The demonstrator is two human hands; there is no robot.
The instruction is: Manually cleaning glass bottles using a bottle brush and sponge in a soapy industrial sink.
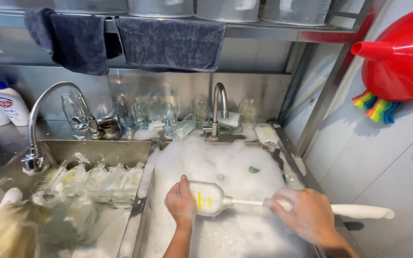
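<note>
My left hand [181, 204] grips a small glass bottle [207, 198] with a yellow label, held on its side over the foam-filled right sink basin [216, 162]. My right hand [307, 215] is closed on the white handle of a bottle brush [359, 210], whose shaft runs into the bottle's neck. Both hands are wet and covered with suds.
The left basin [96, 150] holds several soapy glass bottles [92, 184]. Another person's gloved hand [10, 224] is at the lower left. A flexible spray tap [37, 157] and a fixed tap [218, 107] stand behind the basins, with more bottles [144, 114] there. A red funnel [397, 52] hangs on the right.
</note>
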